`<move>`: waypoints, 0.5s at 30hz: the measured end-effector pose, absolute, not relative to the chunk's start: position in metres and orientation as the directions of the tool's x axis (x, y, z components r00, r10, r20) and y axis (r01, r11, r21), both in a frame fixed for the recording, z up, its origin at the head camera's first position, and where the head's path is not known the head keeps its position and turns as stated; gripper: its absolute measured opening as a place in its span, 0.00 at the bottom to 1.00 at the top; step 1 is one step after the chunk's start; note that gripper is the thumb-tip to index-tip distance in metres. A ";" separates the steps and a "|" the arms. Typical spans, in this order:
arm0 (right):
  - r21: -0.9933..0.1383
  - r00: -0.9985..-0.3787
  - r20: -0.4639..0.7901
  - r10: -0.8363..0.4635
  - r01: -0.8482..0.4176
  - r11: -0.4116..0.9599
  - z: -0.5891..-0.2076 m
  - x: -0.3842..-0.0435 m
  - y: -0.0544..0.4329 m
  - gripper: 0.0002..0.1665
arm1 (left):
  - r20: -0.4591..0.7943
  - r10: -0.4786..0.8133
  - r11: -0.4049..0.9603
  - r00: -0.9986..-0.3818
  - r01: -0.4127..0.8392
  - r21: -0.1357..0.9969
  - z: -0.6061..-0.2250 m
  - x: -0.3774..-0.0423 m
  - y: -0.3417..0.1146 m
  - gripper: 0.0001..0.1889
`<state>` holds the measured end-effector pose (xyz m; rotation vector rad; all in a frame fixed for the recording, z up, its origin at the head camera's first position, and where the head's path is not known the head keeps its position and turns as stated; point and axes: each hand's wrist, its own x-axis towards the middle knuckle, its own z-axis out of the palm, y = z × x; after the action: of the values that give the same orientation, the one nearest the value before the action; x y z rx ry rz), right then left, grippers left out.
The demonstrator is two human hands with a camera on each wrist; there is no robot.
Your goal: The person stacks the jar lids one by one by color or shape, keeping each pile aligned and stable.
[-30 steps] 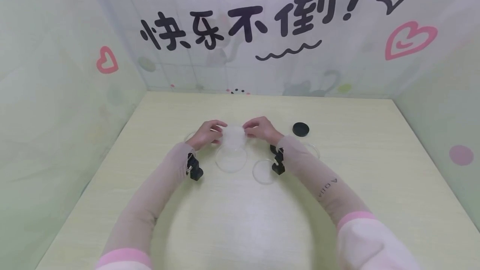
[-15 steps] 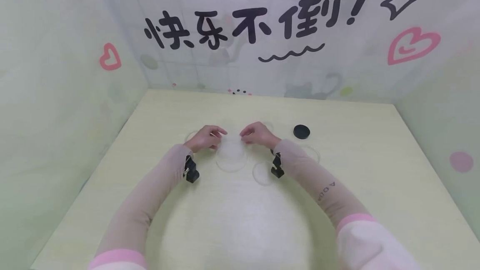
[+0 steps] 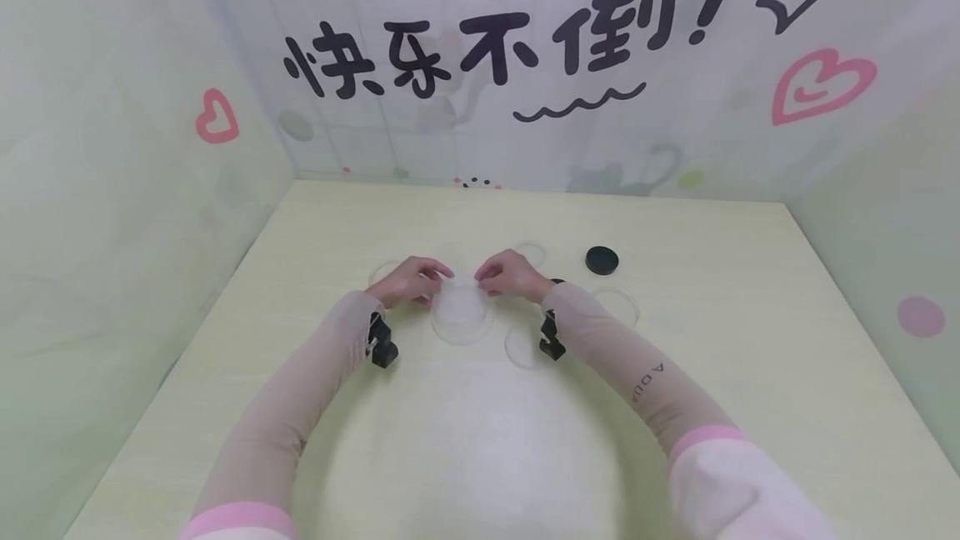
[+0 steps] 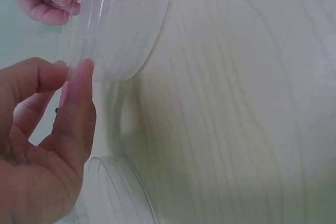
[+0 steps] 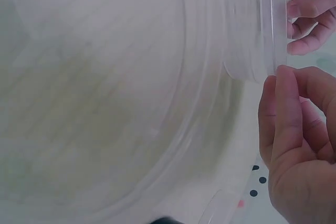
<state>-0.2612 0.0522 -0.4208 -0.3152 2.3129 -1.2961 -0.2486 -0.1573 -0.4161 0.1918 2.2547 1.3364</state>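
Note:
Both hands hold a clear round plastic dish [image 3: 461, 305] between them, one at each side of its rim. In the left wrist view, my left hand [image 4: 47, 140] pinches the rim of this dish between thumb and fingers. My right hand [image 5: 302, 135] pinches the opposite side in the right wrist view, fingertips right at the rim. The held dish is tilted and overlaps a wider clear dish [image 3: 462, 341] lying on the table. That wider dish fills much of the right wrist view below the held one.
More clear round pieces lie about: one by the left wrist [image 3: 381, 271], one near the right wrist mount [image 3: 519, 357], one behind the right hand [image 3: 531, 245] and one farther right [image 3: 636, 307]. A black disc [image 3: 602, 261] sits at the back right, before a printed cloth backdrop [image 3: 480, 132].
Both hands have come slightly nearer the body and closer together, bringing the held dish down over the wider one. A clear ring behind the right hand has come into view.

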 end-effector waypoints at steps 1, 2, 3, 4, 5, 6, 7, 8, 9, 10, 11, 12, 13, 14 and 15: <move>-0.846 -0.862 -0.291 -0.416 0.028 0.533 -0.421 -0.261 0.052 0.11 | -0.354 0.371 0.506 -0.858 -0.133 0.852 -0.417 -0.249 -0.157 0.16; -0.843 -0.859 -0.297 -0.416 0.031 0.538 -0.420 -0.260 0.052 0.11 | -0.363 0.371 0.506 -0.854 -0.142 0.851 -0.414 -0.247 -0.156 0.16; -0.841 -0.857 -0.300 -0.418 0.030 0.541 -0.420 -0.260 0.052 0.11 | -0.366 0.370 0.506 -0.854 -0.145 0.850 -0.414 -0.246 -0.156 0.16; -0.839 -0.856 -0.302 -0.420 0.030 0.544 -0.420 -0.260 0.052 0.11 | -0.369 0.369 0.507 -0.853 -0.148 0.849 -0.414 -0.246 -0.155 0.16; -0.837 -0.855 -0.305 -0.419 0.031 0.547 -0.420 -0.259 0.052 0.10 | -0.370 0.369 0.509 -0.853 -0.147 0.848 -0.413 -0.245 -0.155 0.16; -0.836 -0.855 -0.305 -0.419 0.029 0.548 -0.420 -0.259 0.052 0.11 | -0.371 0.367 0.512 -0.853 -0.148 0.846 -0.413 -0.244 -0.154 0.16; -0.835 -0.855 -0.304 -0.421 0.026 0.550 -0.420 -0.259 0.052 0.10 | -0.371 0.367 0.512 -0.853 -0.148 0.846 -0.412 -0.244 -0.154 0.16; -0.834 -0.855 -0.302 -0.422 0.023 0.552 -0.421 -0.259 0.052 0.10 | -0.370 0.366 0.514 -0.854 -0.146 0.845 -0.412 -0.243 -0.154 0.16; -0.832 -0.855 -0.300 -0.423 0.018 0.554 -0.421 -0.259 0.051 0.10 | -0.362 0.365 0.517 -0.858 -0.137 0.845 -0.416 -0.245 -0.154 0.16; -0.829 -0.856 -0.297 -0.423 0.011 0.558 -0.421 -0.259 0.051 0.10 | -0.359 0.364 0.518 -0.859 -0.133 0.845 -0.416 -0.245 -0.154 0.16; -0.827 -0.857 -0.293 -0.424 0.004 0.563 -0.422 -0.259 0.051 0.10 | -0.356 0.364 0.519 -0.861 -0.130 0.845 -0.417 -0.245 -0.154 0.16; -0.823 -0.857 -0.288 -0.427 -0.006 0.567 -0.422 -0.259 0.051 0.10 | -0.352 0.363 0.521 -0.863 -0.126 0.844 -0.418 -0.245 -0.154 0.16; -0.820 -0.857 -0.286 -0.429 -0.013 0.572 -0.422 -0.259 0.051 0.10 | -0.349 0.363 0.523 -0.864 -0.121 0.844 -0.419 -0.245 -0.154 0.16; -0.818 -0.857 -0.283 -0.431 -0.019 0.575 -0.422 -0.258 0.050 0.10 | -0.348 0.362 0.527 -0.865 -0.117 0.841 -0.419 -0.245 -0.154 0.16; -0.816 -0.856 -0.281 -0.434 -0.025 0.578 -0.422 -0.258 0.050 0.10 | -0.348 0.361 0.529 -0.865 -0.117 0.840 -0.420 -0.245 -0.154 0.16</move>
<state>-0.2583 0.0501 -0.4219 -0.3678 2.3557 -1.2073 -0.2454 -0.1542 -0.4197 0.1980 2.2829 1.3066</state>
